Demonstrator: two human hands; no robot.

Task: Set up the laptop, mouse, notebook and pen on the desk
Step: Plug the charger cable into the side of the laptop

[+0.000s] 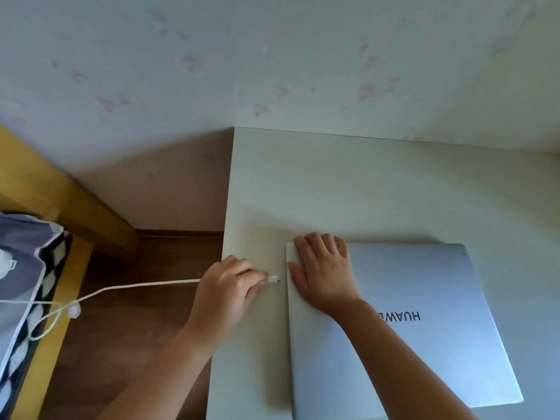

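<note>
Head view, looking down on a pale, off-white wooden desk [378, 192] set against floral wallpaper [212, 56]. Closed silver laptop with dark lettering on its lid [424, 344] lay flat on the near right part of the desk, lid down, left edge facing the desk's open strip. Right hand [322, 274] rested flat on the lid's far left corner, fingers spread and straight, pressing down rather than gripping — steadying the machine, by the look of it. Left hand [230, 289] pinched the small white plug [272, 279] of a thin white charging cable [136, 287] between thumb and fingers, plug tip pointed at the laptop's left edge and just beside it, not yet touching. Cable trailed away leftward off the desk, looping over brown wooden floor [121, 344] toward a patterned grey-and-white cloth bag [27, 283] on yellow wooden furniture [60, 192]. No mouse, notebook or pen visible anywhere in frame.

Step in hand, judged from this: powering the laptop, early in the setup. Next move called for a short, level push of the plug into the side port — port itself too small to make out — with the right hand bracing against sliding. Afterwards, lid still to be opened and the remaining items fetched.
</note>
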